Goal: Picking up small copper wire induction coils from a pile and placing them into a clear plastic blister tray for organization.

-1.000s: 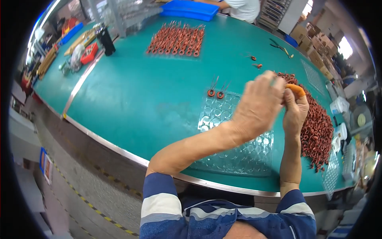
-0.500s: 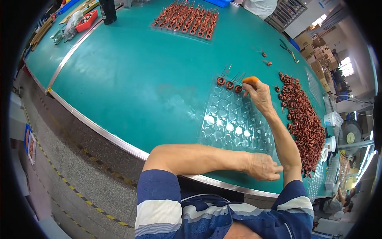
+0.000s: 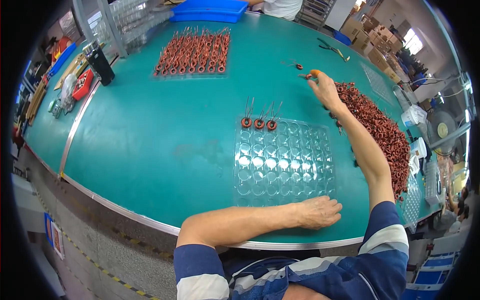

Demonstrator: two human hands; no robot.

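My right hand [image 3: 326, 92] reaches to the far right, an orange finger cot on its fingertip. Thumb and forefinger are apart beside a loose copper-wound ring coil [image 3: 308, 77]; whether they touch it I cannot tell. Another loose coil [image 3: 299, 66] lies just beyond. My left hand [image 3: 320, 212] rests on the table with fingers curled, no object visible in it, by the near edge of a clear plastic tray [image 3: 285, 172] of round pockets. Three ring coils [image 3: 259, 123] sit in the tray's far row at the left, their wire leads pointing away from me.
A large heap of copper coils [image 3: 377, 135] lies right of the tray, beside my right forearm. Farther back stand a filled coil tray [image 3: 192, 52], a blue bin [image 3: 207, 11], a black bottle [image 3: 99, 63] and a red box [image 3: 83, 84]. Pliers [image 3: 332, 49] lie at the far right.
My right hand has left the third coil in the tray's far row and moved to the loose coils at the far right. My left hand stays by the tray's near edge. The view has shifted.
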